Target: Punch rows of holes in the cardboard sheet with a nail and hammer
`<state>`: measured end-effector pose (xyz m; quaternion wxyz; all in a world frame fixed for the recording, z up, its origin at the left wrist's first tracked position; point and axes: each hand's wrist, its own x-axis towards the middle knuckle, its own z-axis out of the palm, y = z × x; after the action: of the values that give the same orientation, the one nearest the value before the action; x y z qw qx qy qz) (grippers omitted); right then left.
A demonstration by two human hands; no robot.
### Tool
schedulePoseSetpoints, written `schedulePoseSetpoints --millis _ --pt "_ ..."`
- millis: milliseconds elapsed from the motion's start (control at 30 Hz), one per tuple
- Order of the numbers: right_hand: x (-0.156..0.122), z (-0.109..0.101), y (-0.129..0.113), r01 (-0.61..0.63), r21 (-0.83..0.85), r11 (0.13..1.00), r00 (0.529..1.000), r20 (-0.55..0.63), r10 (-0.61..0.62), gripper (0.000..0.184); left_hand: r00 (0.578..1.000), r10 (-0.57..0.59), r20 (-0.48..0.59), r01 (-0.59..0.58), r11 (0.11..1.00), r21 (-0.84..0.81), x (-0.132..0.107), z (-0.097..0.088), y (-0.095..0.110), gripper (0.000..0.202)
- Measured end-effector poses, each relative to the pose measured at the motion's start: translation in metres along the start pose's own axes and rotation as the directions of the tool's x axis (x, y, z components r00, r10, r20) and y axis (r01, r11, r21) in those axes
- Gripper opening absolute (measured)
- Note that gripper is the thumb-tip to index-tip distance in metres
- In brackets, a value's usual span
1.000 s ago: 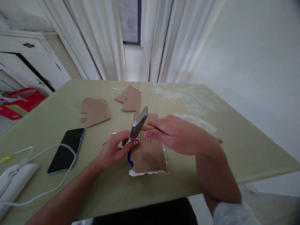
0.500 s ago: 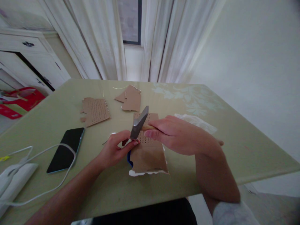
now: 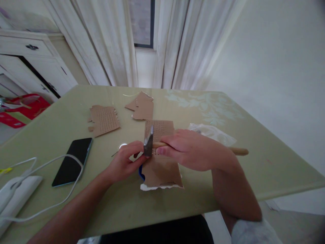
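Observation:
My right hand [image 3: 190, 149] is wrapped round the wooden handle of a hammer [image 3: 148, 144], whose metal head is over the fingertips of my left hand [image 3: 127, 159]. Those left fingers are pinched together at the left edge of a piece of cardboard [image 3: 162, 173]; what they hold is hidden behind the hammer head. Rows of small holes run across the far half of this cardboard, and its near edge is torn white. Something blue [image 3: 141, 173] sticks out from under its left side.
Left of my hand lie a phone [image 3: 72, 162] and a white power strip [image 3: 22, 188] with a looping cable. Farther back are a punched cardboard piece [image 3: 105, 120] and torn cardboard scraps [image 3: 143, 108]. A clear plastic bag [image 3: 213, 133] lies beyond my right wrist.
The hammer head has come down and turned more upright over my left fingertips. Its handle end now shows to the right of my right wrist. My left hand stays nearly still.

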<state>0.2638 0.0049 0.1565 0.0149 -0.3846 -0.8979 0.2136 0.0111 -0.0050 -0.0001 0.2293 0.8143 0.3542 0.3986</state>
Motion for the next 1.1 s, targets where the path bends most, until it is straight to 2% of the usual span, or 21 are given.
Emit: schedulePoseSetpoints --millis 100,233,400,767,1100 --pt "-0.002 -0.002 0.000 0.027 0.017 0.999 0.999 -0.034 -0.027 0.041 1.000 -0.005 -0.003 0.005 1.000 -0.011 0.000 0.000 0.000 0.010" --pt "-0.007 -0.008 0.001 -0.017 0.063 0.998 0.996 -0.090 0.023 0.038 1.000 0.003 -0.014 -0.004 0.997 -0.078 0.000 0.000 0.000 0.008" --pt "-0.006 -0.007 0.007 -0.037 0.046 0.998 0.996 -0.078 0.040 0.037 0.999 -0.026 -0.030 0.021 0.988 -0.153 0.002 -0.001 0.000 0.009" --pt "-0.006 -0.007 0.010 -0.040 0.072 0.997 0.995 -0.090 0.047 0.038 0.989 -0.137 -0.057 0.122 0.970 -0.213 0.001 -0.001 -0.002 0.016" --pt "-0.004 -0.007 0.008 -0.008 0.067 0.998 0.997 -0.075 0.013 0.037 0.995 -0.100 -0.020 0.093 0.971 -0.221 0.002 0.001 -0.001 0.011"
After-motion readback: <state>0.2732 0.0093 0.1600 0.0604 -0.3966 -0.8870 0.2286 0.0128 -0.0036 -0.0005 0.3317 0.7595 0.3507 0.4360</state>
